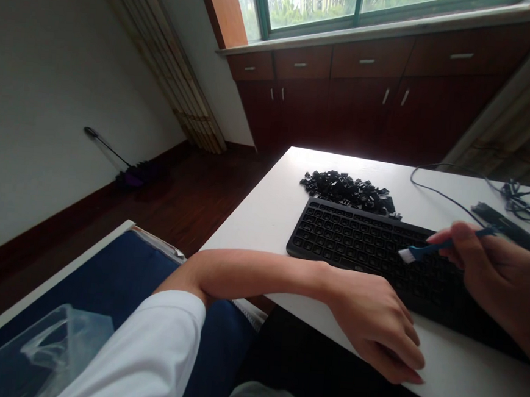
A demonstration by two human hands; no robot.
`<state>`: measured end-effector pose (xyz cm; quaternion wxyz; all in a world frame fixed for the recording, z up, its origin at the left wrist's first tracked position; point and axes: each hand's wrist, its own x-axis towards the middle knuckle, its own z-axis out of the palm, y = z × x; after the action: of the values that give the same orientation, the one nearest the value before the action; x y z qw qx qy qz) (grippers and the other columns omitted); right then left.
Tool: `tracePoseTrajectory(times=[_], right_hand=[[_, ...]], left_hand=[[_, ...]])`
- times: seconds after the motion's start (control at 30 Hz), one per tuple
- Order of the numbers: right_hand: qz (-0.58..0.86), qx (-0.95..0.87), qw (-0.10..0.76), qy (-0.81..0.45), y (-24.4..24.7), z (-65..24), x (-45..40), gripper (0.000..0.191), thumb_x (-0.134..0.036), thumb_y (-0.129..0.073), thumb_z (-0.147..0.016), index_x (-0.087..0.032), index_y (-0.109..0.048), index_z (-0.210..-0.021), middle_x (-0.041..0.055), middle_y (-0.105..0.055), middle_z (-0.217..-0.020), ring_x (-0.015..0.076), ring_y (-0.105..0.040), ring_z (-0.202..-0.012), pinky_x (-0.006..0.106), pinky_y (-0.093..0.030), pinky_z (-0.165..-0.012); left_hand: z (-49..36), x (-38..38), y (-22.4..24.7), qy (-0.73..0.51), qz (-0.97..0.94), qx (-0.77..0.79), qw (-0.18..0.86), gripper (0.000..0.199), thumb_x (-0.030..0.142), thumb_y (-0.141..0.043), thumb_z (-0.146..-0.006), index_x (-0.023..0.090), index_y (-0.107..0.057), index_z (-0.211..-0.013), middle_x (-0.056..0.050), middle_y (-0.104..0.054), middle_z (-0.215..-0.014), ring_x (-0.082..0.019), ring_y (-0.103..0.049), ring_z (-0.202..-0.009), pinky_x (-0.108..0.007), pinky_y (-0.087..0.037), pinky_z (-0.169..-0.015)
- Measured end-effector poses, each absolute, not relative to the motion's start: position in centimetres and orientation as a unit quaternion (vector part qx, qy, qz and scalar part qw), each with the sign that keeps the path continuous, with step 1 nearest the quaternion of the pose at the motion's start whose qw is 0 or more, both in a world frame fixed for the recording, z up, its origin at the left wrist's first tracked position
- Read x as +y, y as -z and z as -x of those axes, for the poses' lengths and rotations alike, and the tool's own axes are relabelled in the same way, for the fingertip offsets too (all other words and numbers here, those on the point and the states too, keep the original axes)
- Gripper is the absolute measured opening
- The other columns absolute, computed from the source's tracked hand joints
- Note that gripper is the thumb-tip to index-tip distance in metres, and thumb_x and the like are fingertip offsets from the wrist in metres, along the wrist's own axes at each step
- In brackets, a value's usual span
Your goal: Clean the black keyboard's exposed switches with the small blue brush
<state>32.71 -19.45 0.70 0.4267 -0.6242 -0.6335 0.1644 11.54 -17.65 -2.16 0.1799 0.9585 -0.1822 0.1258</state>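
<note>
A black keyboard (345, 232) with its keycaps off lies across the white table, its right part dim and partly behind my right hand. My right hand (493, 271) is closed on the handle of a small blue brush (430, 250). The brush's white bristles point left, over the right half of the keyboard. Near the table's front edge rests my left hand (379, 324), palm down, in front of the keyboard. Its fingers are loosely curled in, with nothing seen in them. Behind the keyboard sits a heap of loose black keycaps (348, 191).
A dark bar-shaped object (510, 227) and tangled black cables (519, 200) lie at the table's (254, 222) right. On the lower left, a clear plastic bag (65, 348) lies on a dark blue surface (145, 256). Wooden cabinets (318, 111) stand beyond the table.
</note>
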Motion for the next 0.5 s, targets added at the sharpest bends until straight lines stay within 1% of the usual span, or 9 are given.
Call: tracePoseTrajectory(times=[0.07, 0.1, 0.13, 0.2, 0.27, 0.37, 0.4, 0.43, 0.5], right_hand=[[0.6, -0.663, 0.418, -0.159, -0.2, -33.3, -19.2, 0.034, -0.046, -0.059, -0.098, -0.024, -0.077, -0.079, 0.0021, -0.069, -0.068, 0.0149, -0.063, -0.06, 0.029, -0.046, -0.06], [0.578, -0.691, 0.416, -0.125, 0.0, -33.7, -19.0, 0.032, -0.043, -0.059, -0.098, -0.024, -0.077, -0.081, 0.0013, -0.07, -0.069, 0.0144, -0.063, -0.059, 0.028, -0.046, -0.06], [0.551, -0.724, 0.409, -0.068, 0.2, -34.1, -18.7, 0.028, -0.04, -0.059, -0.099, -0.023, -0.077, -0.085, 0.0008, -0.071, -0.071, 0.014, -0.064, -0.06, 0.028, -0.046, -0.06], [0.496, -0.775, 0.387, 0.066, 0.3, -34.9, -18.3, 0.02, -0.033, -0.059, -0.099, -0.022, -0.077, -0.097, 0.0014, -0.074, -0.083, 0.0143, -0.065, -0.067, 0.028, -0.046, -0.062], [0.472, -0.782, 0.377, 0.151, 0.1, -35.6, -18.0, 0.017, -0.025, -0.062, -0.097, -0.02, -0.076, -0.106, 0.0033, -0.075, -0.094, 0.0141, -0.065, -0.072, 0.028, -0.045, -0.063], [0.484, -0.766, 0.378, 0.19, -0.4, -36.2, -17.8, 0.016, -0.02, -0.063, -0.097, -0.018, -0.076, -0.105, 0.0038, -0.073, -0.092, 0.0115, -0.06, -0.066, 0.027, -0.041, -0.057], [0.486, -0.767, 0.37, 0.195, -0.5, -36.3, -17.7, 0.015, -0.02, -0.063, -0.096, -0.017, -0.076, -0.104, 0.0041, -0.073, -0.092, 0.012, -0.06, -0.066, 0.028, -0.041, -0.057], [0.485, -0.773, 0.357, 0.197, -0.5, -36.3, -17.7, 0.015, -0.021, -0.063, -0.096, -0.017, -0.075, -0.103, 0.0042, -0.073, -0.091, 0.0128, -0.061, -0.068, 0.028, -0.041, -0.057], [0.465, -0.8, 0.342, 0.166, -0.4, -36.2, -17.7, 0.012, -0.022, -0.064, -0.095, -0.017, -0.075, -0.099, 0.0043, -0.073, -0.092, 0.014, -0.064, -0.073, 0.028, -0.044, -0.06]], left_hand=[[-11.5, -17.6, 1.0, -0.132, -0.953, -0.152, 0.227, 0.047, 0.041, -0.038, -0.107, 0.022, -0.056, -0.068, -0.002, -0.067, -0.077, -0.013, -0.06, -0.076, -0.031, -0.041, -0.066], [-11.4, -17.3, 0.2, -0.135, -0.949, -0.131, 0.253, 0.048, 0.041, -0.041, -0.106, 0.022, -0.05, -0.063, -0.001, -0.063, -0.073, -0.012, -0.057, -0.072, -0.028, -0.041, -0.067], [-11.2, -16.9, -0.6, -0.136, -0.948, -0.102, 0.27, 0.047, 0.039, -0.044, -0.105, 0.022, -0.046, -0.061, -0.001, -0.059, -0.07, -0.011, -0.054, -0.069, -0.026, -0.042, -0.068], [-10.4, -15.0, -2.2, -0.157, -0.952, -0.009, 0.262, 0.049, 0.037, -0.045, -0.105, 0.021, -0.04, -0.059, 0.0, -0.054, -0.066, -0.011, -0.049, -0.065, -0.025, -0.041, -0.067], [-9.0, -12.2, -3.4, -0.192, -0.955, 0.075, 0.211, 0.048, 0.038, -0.042, -0.105, 0.021, -0.043, -0.06, 0.0, -0.052, -0.064, -0.012, -0.048, -0.064, -0.027, -0.041, -0.067], [-5.8, -7.8, -4.2, -0.219, -0.948, 0.187, 0.131, 0.043, 0.04, -0.048, -0.101, 0.021, -0.049, -0.063, 0.0, -0.052, -0.063, -0.015, -0.049, -0.067, -0.031, -0.043, -0.071], [-4.6, -6.9, -4.3, -0.236, -0.932, 0.239, 0.14, 0.043, 0.042, -0.05, -0.101, 0.021, -0.048, -0.063, 0.0, -0.051, -0.063, -0.015, -0.049, -0.068, -0.031, -0.044, -0.072], [-3.4, -6.5, -4.4, -0.265, -0.902, 0.292, 0.174, 0.044, 0.044, -0.048, -0.102, 0.021, -0.048, -0.064, 0.0, -0.051, -0.064, -0.015, -0.049, -0.067, -0.03, -0.045, -0.072], [-1.3, -7.2, -4.2, -0.342, -0.821, 0.372, 0.264, 0.045, 0.043, -0.035, -0.106, 0.02, -0.051, -0.071, -0.001, -0.054, -0.069, -0.014, -0.052, -0.067, -0.029, -0.046, -0.068]])
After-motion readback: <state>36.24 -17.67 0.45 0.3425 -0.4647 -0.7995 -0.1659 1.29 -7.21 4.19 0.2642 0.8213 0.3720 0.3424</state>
